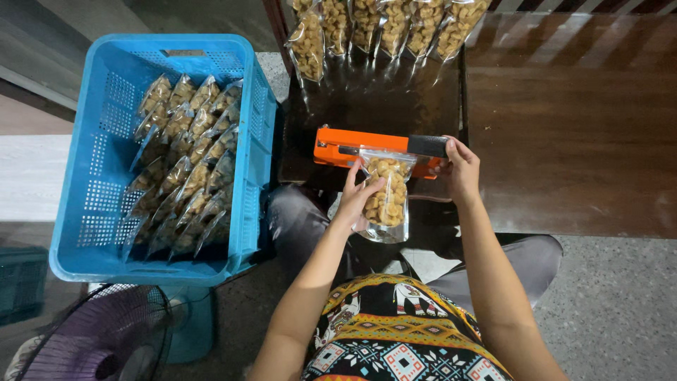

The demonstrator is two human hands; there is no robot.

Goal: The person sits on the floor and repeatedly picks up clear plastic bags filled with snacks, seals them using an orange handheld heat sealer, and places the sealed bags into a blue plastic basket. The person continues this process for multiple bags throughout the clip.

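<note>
Dark wooden desk [571, 141], bearing a row of filled bags [384, 28] at its far edge. Blue crate [99, 176] left, packed with bags. Orange sealer [352, 147] at the near edge, right hand [462, 169] pressing its end, grip closed. Clear snack bag [386, 201] under the sealer, pinched by left hand [358, 201].

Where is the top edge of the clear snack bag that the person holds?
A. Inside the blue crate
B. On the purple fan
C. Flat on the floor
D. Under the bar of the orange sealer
D: the left hand holds the clear snack bag with its top edge in the orange sealer, while the right hand rests on the sealer's end.
</note>
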